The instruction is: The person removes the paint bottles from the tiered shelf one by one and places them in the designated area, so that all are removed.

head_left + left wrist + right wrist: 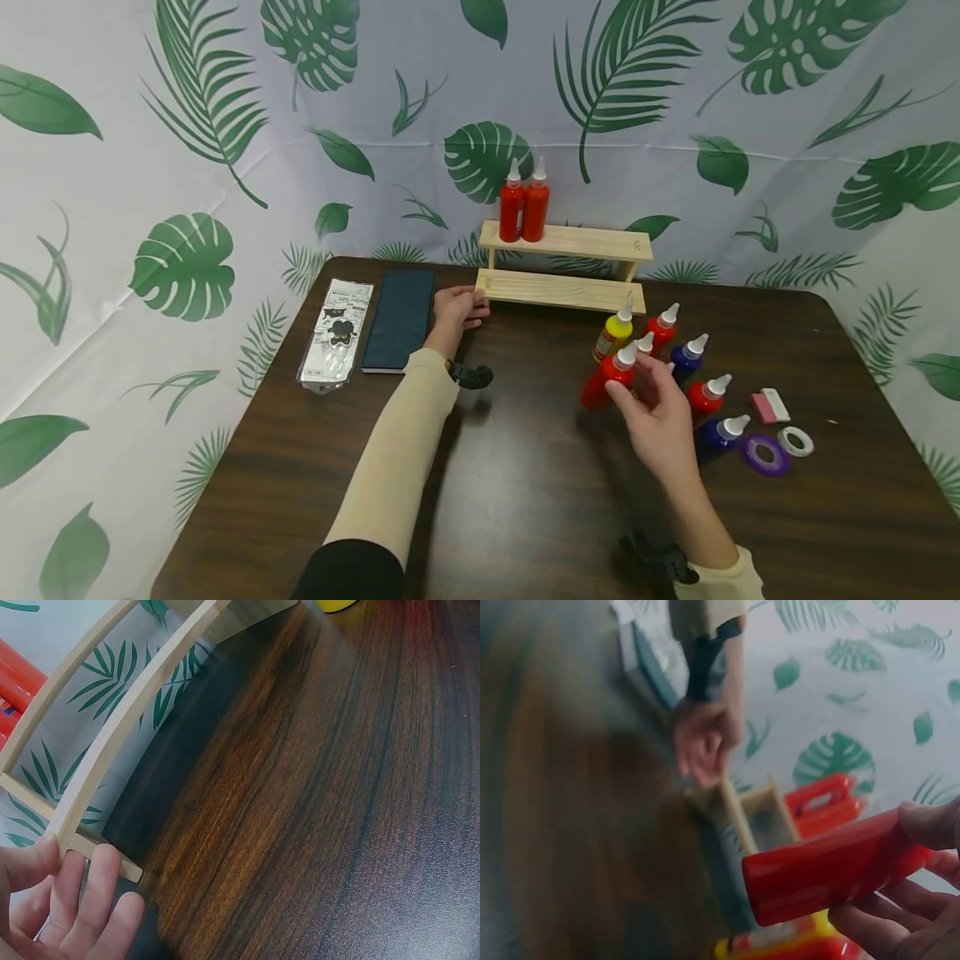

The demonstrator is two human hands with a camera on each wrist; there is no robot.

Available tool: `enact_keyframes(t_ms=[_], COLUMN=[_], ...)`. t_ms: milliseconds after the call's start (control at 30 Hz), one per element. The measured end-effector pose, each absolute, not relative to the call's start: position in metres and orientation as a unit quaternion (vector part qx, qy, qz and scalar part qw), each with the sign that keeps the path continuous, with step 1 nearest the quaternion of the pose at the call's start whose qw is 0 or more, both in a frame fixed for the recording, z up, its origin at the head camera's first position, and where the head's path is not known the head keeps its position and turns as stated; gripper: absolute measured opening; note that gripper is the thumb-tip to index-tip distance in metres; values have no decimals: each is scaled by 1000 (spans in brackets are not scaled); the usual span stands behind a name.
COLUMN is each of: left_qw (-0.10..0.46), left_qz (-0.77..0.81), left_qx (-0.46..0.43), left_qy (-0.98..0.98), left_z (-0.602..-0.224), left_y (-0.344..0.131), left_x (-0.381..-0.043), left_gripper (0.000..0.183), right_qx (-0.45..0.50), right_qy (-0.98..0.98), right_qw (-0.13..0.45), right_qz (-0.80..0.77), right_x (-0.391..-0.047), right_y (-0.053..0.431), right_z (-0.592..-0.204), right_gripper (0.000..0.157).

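Right hand [660, 421]: grip closed around the upper body of a red bottle [600, 385], thumb one side, fingers curled on the other; bottle tilted, base looks clear of the worktop [525, 500], right beside the loose bottles. Left hand [453, 310]: thumb and fingers pinch the left end of the wooden shelf [562, 290] at its lower board.

Risks, my read: smooth round plastic held high up, so it could slip or swing at the base. Neighbours stand close; a low sweep could knock over the yellow bottle [613, 333]. Shelf looks light; an uneven pull by the left hand could shift it and topple the two red bottles [523, 210] on the upper board.

Materials: held bottle is a glossy cylinder with a white cone nozzle. Shelf is pale, grained wood, two tiers, square edges. Worktop dark brown wood-look, slightly pebbled sheen.

Further out: blue bottle [718, 437] among others on the right, pink-and-white eraser [771, 406], purple ring-shaped roll [752, 457], white one beside it. Left: flat dark notebook [401, 321], clear plastic packet [341, 333]. Behind: creased leaf-print cloth [405, 50].
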State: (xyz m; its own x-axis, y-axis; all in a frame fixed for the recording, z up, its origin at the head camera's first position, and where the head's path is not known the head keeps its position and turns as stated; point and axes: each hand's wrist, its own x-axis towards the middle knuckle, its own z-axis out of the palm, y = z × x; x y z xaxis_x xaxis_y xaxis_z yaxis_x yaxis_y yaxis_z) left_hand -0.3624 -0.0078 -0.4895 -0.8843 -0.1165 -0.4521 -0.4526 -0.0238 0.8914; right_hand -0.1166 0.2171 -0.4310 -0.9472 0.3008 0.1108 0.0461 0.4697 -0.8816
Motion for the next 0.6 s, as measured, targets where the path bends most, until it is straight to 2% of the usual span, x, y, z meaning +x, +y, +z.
enact_keyframes(t_ms=[300, 467, 600], left_qw=[121, 124, 118], left_qz=[687, 683, 682], left_qx=[-202, -205, -207], left_qy=[688, 690, 691], left_z=[-493, -493, -492], left_y=[-8, -7, -7], left_x=[-362, -361, -363], left_gripper=[24, 23, 23], right_qx=[-190, -205, -210], right_qy=[-839, -838, -841], right_qw=[172, 220, 223], right_qz=[481, 456, 445], right_x=[-75, -64, -61], right_y=[233, 238, 242], right_z=[-460, -476, -481], right_gripper=[48, 45, 44])
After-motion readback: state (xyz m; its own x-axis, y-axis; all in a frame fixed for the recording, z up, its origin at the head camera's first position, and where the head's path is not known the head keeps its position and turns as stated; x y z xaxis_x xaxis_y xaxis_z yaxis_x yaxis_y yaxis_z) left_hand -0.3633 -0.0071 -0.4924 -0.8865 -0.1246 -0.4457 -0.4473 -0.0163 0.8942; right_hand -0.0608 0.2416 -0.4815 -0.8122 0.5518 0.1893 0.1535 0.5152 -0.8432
